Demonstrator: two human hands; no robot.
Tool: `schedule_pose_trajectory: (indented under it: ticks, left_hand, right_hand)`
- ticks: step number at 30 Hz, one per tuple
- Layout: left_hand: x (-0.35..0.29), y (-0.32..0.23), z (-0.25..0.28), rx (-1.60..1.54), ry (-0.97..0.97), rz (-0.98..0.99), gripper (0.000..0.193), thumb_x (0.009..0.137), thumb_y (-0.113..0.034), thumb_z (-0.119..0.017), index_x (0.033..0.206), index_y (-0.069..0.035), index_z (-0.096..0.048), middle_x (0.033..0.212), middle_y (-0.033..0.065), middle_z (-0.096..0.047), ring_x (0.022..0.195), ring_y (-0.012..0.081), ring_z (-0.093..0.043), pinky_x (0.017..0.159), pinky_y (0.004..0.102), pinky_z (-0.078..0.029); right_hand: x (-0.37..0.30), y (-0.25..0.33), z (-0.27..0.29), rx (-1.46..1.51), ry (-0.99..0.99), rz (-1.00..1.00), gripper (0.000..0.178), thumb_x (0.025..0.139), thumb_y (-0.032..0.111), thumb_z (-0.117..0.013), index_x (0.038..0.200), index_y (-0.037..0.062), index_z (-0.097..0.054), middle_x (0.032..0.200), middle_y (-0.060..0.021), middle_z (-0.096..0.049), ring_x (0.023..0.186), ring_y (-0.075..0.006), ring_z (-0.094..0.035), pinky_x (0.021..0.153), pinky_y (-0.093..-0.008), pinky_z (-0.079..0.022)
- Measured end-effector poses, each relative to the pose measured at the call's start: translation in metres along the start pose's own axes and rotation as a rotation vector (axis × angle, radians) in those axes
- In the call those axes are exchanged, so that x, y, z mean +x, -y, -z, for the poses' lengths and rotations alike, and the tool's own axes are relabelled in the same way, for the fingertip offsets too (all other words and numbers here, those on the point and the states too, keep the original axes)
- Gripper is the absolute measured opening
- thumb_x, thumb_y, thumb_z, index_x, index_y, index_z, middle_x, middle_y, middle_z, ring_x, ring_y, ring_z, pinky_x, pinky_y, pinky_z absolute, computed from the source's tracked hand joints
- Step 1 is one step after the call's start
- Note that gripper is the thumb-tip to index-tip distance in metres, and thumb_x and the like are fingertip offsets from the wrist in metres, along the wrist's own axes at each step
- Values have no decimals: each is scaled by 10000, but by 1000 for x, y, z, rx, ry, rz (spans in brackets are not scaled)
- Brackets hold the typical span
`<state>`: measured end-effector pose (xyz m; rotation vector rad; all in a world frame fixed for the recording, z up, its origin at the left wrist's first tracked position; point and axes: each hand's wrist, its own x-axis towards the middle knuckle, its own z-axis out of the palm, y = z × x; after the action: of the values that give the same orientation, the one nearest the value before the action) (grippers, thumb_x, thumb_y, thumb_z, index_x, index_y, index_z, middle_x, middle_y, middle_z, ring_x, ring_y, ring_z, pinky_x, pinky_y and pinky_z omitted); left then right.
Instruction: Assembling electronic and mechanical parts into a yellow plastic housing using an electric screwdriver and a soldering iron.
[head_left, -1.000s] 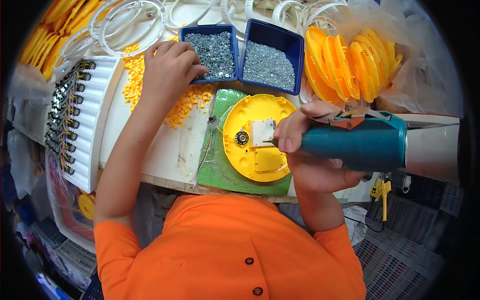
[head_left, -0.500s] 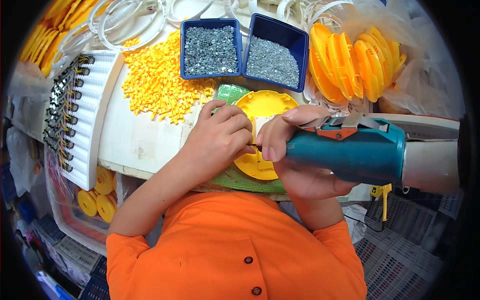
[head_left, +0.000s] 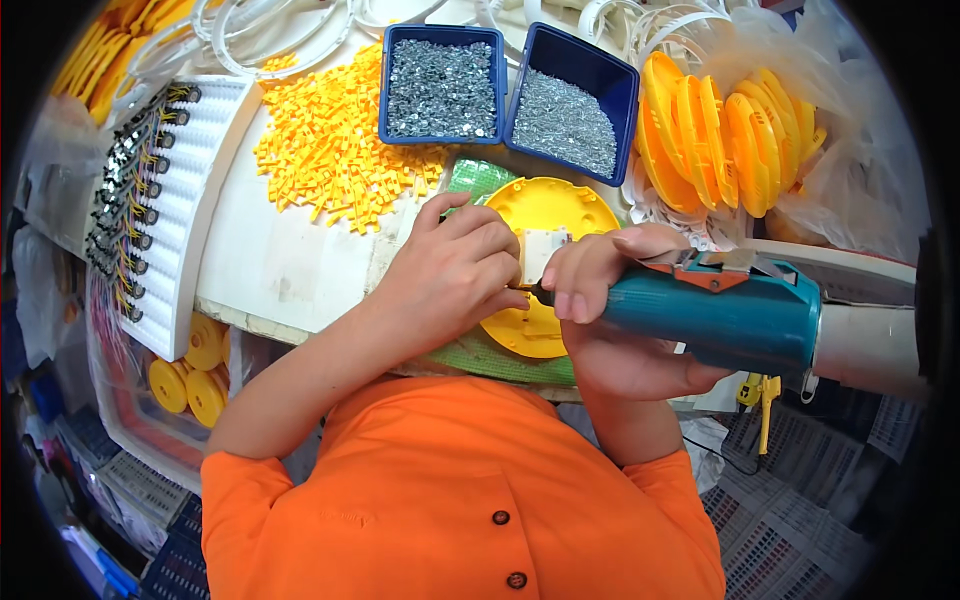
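Note:
My right hand (head_left: 620,330) is wrapped round a teal power screwdriver (head_left: 715,315) lying almost level, its dark bit pointing left. Under both hands is a round yellow plastic housing (head_left: 555,200) with a white square part (head_left: 543,252) in its middle. Over the housing's left side, my left hand (head_left: 460,265) has its fingers curled, thumb and fingertips closed together at the tip of the bit. Whatever they pinch is hidden. Beneath the housing lies a green mat (head_left: 500,358).
Behind stand two blue bins, one of small metal pieces (head_left: 445,90), one of screws (head_left: 565,120). Small yellow clips (head_left: 350,140) are heaped left of them. A white foam tray (head_left: 205,210) with wired parts is farther left. Yellow discs (head_left: 690,130) stack at the back right.
The whole view has shifted a little. Right hand and screwdriver have drawn slightly away from my left hand, uncovering more of the bit and the white square part.

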<state>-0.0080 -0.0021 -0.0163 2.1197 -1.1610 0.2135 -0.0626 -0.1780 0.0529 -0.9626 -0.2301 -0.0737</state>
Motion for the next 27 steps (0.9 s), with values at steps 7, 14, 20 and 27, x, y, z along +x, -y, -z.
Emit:
schedule_pose_trajectory:
  ticks: [7,14,20,27]
  left_hand:
    - [-4,0,20,30,116,52,587,704,-474,-823,1132,-105,-664,1217,55,-606,1312,270,-498,1146,524,-300]
    - [-16,7,30,66,301,-11,739,722,-568,-766,1275,-94,-645,1414,72,-550,1464,303,-372,1204,541,-240]
    - [-17,9,24,84,229,-33,665,705,-523,-804,1189,-90,-664,1369,57,-560,1450,277,-379,1192,518,-269]
    - [-14,13,23,92,232,-49,644,699,-524,-805,1163,-92,-684,1366,47,-567,1446,271,-385,1188,517,-276]
  right_hand:
    - [-1,-11,15,92,109,11,913,862,745,-556,1348,-28,-530,927,-147,-634,892,-232,-596,895,-399,-456]
    - [-1,-23,22,26,163,85,948,841,771,-581,1363,-18,-519,941,-136,-645,887,-226,-603,900,-395,-449]
    - [-2,-25,16,-32,92,56,969,830,805,-547,1362,-4,-519,887,-112,-635,819,-222,-590,851,-397,-453]
    - [1,-28,19,-181,165,13,874,876,770,-485,1295,8,-573,824,-114,-636,743,-237,-595,787,-398,-467]
